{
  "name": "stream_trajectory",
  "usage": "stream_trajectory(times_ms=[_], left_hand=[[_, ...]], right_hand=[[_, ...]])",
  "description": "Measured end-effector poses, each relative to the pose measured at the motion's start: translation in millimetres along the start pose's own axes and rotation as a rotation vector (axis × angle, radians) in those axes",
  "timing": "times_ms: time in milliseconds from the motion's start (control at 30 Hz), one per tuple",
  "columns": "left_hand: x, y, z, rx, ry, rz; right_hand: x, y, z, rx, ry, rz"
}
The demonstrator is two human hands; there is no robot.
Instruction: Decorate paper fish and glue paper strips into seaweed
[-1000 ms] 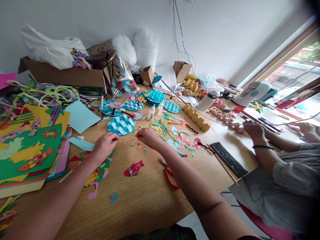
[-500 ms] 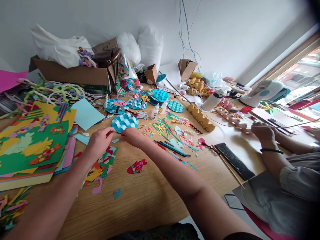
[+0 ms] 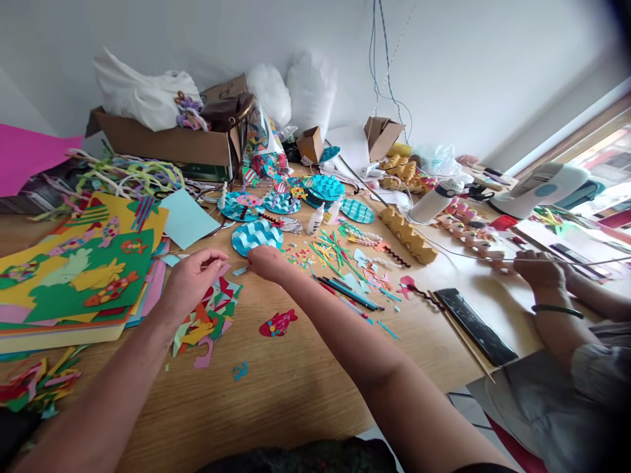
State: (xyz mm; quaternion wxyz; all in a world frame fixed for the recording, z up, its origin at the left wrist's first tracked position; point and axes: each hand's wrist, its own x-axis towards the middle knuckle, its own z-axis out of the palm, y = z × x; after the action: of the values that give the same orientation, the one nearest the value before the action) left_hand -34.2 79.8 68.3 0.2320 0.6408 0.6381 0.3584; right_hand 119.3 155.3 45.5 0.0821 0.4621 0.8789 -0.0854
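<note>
A round blue disc (image 3: pixel 256 236) with white wavy paper strips lies on the table before both hands. My right hand (image 3: pixel 269 264) is at its lower edge, fingers curled down and mostly hidden behind the hand. Just left of the disc, my left hand (image 3: pixel 194 279) hovers with fingers bent and thumb near the fingertips; anything between them is too small to make out. A small light blue paper piece (image 3: pixel 240 270) lies between the hands. Coloured paper scraps (image 3: pixel 210 318) are heaped by my left wrist. A red paper fish (image 3: pixel 279 323) rests below my right forearm.
Stacked coloured paper (image 3: pixel 133 289) fills the left side. Behind the disc stand glue bottles (image 3: pixel 315 220) and decorated blue discs (image 3: pixel 323 187). Pencils (image 3: pixel 350 293) and a black tray (image 3: pixel 476 325) lie rightward. Another person's hands (image 3: pixel 539 269) work at the right.
My left hand has drawn slightly away from the disc's left edge. My right hand stays at its lower edge. The view has turned a little left.
</note>
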Motion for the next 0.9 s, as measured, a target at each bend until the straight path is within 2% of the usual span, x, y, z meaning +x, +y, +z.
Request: stream_trajectory(times_ms=[133, 333, 533, 700, 900], left_hand=[[-1, -8, 2.3, -0.047, -0.032, -0.031], [-5, -8, 1.3, -0.074, -0.039, -0.040], [-10, -3, 3.7, -0.082, -0.138, -0.005], [-14, 0, 2.7, -0.046, -0.132, 0.017], [-17, -1, 1.0, -0.157, -0.132, -0.037]], right_hand=[[-3, 0, 1, 0.011, 0.010, 0.010], [-12, 9, -11, 0.052, 0.034, 0.045], [-14, 8, -8, 0.075, 0.008, 0.038], [-11, 1, -1, 0.076, 0.001, 0.040], [-16, 6, -5, 0.102, -0.003, 0.049]])
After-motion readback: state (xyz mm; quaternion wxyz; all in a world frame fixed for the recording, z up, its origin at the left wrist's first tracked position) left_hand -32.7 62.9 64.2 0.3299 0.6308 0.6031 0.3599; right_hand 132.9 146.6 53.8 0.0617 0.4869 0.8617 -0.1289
